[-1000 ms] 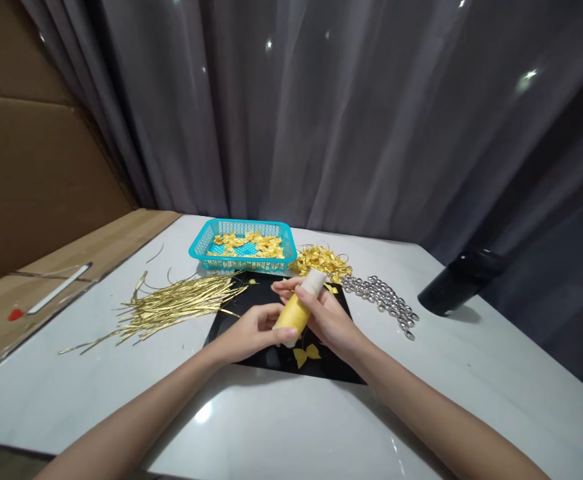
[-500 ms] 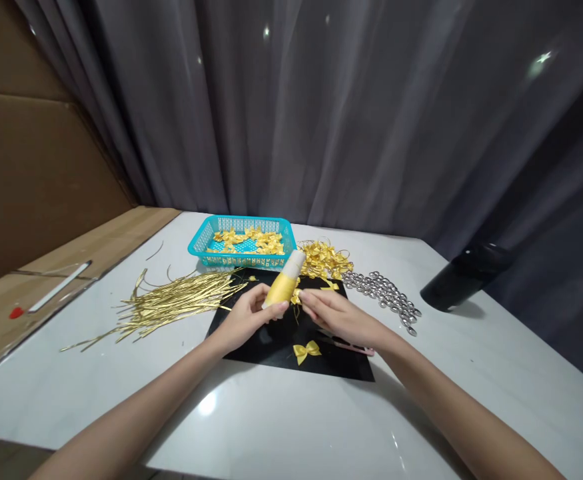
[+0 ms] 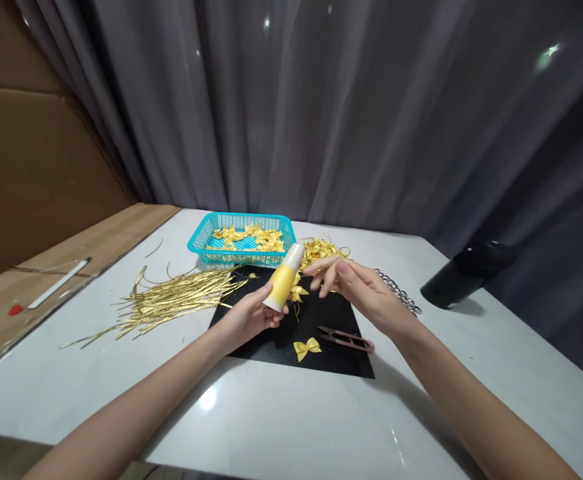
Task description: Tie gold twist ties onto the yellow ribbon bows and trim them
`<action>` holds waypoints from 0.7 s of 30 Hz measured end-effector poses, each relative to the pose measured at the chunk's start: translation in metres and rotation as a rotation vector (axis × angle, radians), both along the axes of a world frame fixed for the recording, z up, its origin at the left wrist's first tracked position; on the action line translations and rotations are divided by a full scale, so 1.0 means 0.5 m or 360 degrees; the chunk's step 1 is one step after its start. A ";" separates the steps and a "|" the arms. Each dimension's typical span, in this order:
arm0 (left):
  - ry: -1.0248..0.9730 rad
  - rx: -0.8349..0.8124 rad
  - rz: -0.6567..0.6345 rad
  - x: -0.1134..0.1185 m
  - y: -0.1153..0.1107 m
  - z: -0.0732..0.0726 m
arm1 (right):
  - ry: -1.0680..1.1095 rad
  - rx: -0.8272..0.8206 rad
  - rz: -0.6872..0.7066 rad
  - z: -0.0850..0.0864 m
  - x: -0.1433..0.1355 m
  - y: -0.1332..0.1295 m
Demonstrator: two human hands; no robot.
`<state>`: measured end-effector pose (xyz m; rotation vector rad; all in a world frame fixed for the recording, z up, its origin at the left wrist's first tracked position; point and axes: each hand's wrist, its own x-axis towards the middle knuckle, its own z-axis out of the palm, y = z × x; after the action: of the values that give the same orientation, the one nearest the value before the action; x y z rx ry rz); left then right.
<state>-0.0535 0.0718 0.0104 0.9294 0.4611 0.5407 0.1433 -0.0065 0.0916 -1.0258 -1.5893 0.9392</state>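
"Work looks partway along to you?"

"I'd judge so. Yellow bows (image 3: 268,241) lie in the blue basket (image 3: 244,259), though I can't tell if they're finished. A gold heap (image 3: 321,249) sits just beside it, and loose gold strips (image 3: 181,297) and silver beads (image 3: 398,291) on the bench (image 3: 271,413) look yet to be used."

"And nearer the person?"

"One bow (image 3: 307,349) rests on the black mat (image 3: 266,347), near the snips (image 3: 346,339). Another yellow piece (image 3: 298,292) shows between the hands; lying or hanging, I can't tell."

"Where's the spool?"

"The yellow-and-white spool (image 3: 282,280) is in the left hand (image 3: 254,317), tilted above the mat, thumb along its side, fingers curled beneath. The right hand (image 3: 361,287) hovers just beside it, not touching, fingers loosely spread; I see nothing pinched there, though fine thread could escape me."
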 end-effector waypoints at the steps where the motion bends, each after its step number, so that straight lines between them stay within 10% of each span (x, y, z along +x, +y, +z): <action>1: -0.0097 -0.0099 -0.0051 -0.003 0.000 0.003 | 0.0085 -0.0084 0.0064 -0.002 0.001 0.002; 5: -0.0302 -0.0059 -0.0360 -0.017 -0.002 0.010 | 0.0302 -0.0204 -0.0017 -0.015 0.013 0.020; 10: 0.0172 0.0309 -0.0676 -0.022 -0.014 0.011 | 0.0479 -0.0126 -0.0114 -0.004 0.015 0.020; 16: 0.0361 0.0151 -0.0242 0.006 -0.014 -0.022 | 0.0581 -0.0117 0.0348 0.029 0.009 -0.026; 21: 0.0269 -0.0032 0.0057 0.007 0.003 -0.021 | -0.0205 -0.0424 0.0729 0.041 0.041 -0.042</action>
<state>-0.0501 0.0732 -0.0002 0.9533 0.6356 0.4911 0.1640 -0.0276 0.1124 -0.9297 -1.8862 1.4502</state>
